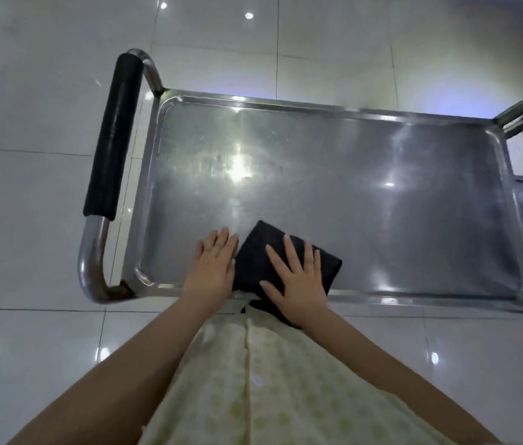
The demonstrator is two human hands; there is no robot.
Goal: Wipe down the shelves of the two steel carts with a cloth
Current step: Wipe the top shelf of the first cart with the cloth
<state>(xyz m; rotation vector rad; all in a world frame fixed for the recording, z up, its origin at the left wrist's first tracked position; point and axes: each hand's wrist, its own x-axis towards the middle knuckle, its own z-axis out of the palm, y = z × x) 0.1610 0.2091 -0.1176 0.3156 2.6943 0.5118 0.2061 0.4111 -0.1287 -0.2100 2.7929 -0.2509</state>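
Cart: a steel cart (366, 117) seen from above on a glossy tiled floor (29, 220); its top shelf (366, 194) is a shallow tray with a raised rim and rounded corners, bright with light reflections.
Handle: a black padded handle (110, 139) runs along the cart's left end on a bent steel tube.
Cloth: a folded black cloth (255, 255) lies on the shelf close to the near rim, its near corner hanging over the rim toward the person.
Right hand: the right hand (297, 277) lies flat on the cloth, fingers (290, 248) straight and spread, pressing it to the steel.
Left hand: the left hand (213, 264) rests palm-down on the bare shelf just beside the cloth's left edge, fingers straight and close together.
Clothing: a pale yellow patterned garment (285, 380) fills the lower middle between the forearms.
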